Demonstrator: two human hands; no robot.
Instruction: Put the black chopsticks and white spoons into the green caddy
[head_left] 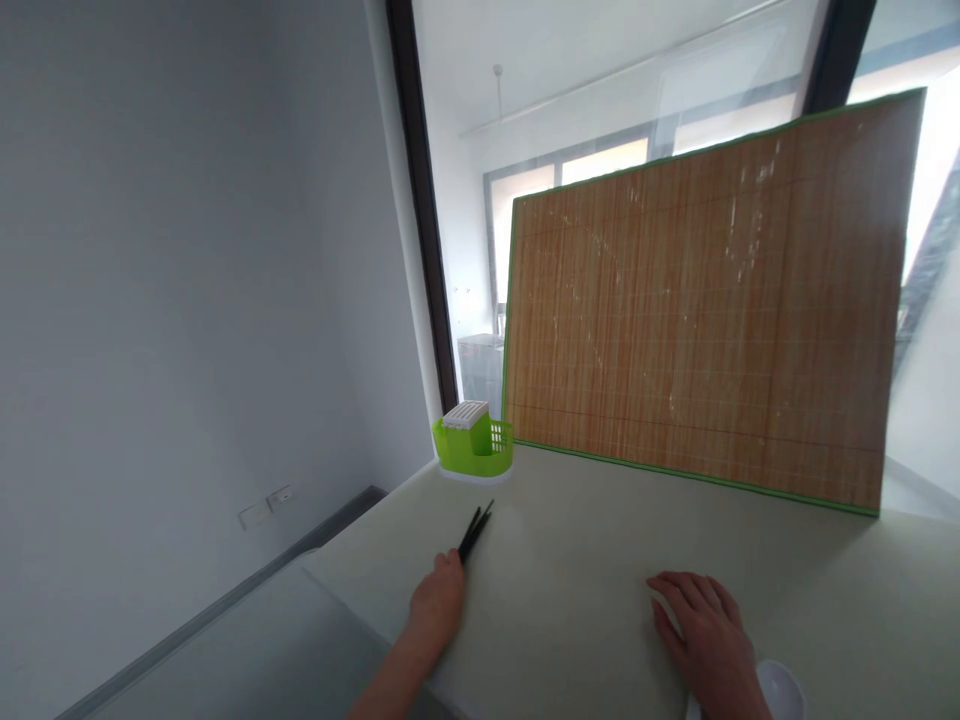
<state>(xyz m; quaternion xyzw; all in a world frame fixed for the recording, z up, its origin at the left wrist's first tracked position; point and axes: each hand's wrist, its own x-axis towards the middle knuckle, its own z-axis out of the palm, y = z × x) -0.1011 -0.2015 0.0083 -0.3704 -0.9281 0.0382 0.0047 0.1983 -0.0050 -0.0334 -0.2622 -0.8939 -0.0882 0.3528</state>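
My left hand (439,600) is closed around a small bundle of black chopsticks (474,530), whose far ends point away over the white table (570,560). Just beyond their tips stands a bright green plastic cutlery caddy (480,465) with a white slotted top and a pale base. My right hand (701,630) lies on the table with its fingers bent a little and the thumb apart, holding nothing I can see. Beside its wrist is a white, round, hollow object (781,690), perhaps a spoon or small bowl, partly hidden by the hand and cut off by the frame.
A brown bamboo mat (697,310) with green edging leans upright against the glass at the table's back. A grey wall (187,250) with a socket plate (266,507) is on the left. The table's left edge runs diagonally beside my left arm.
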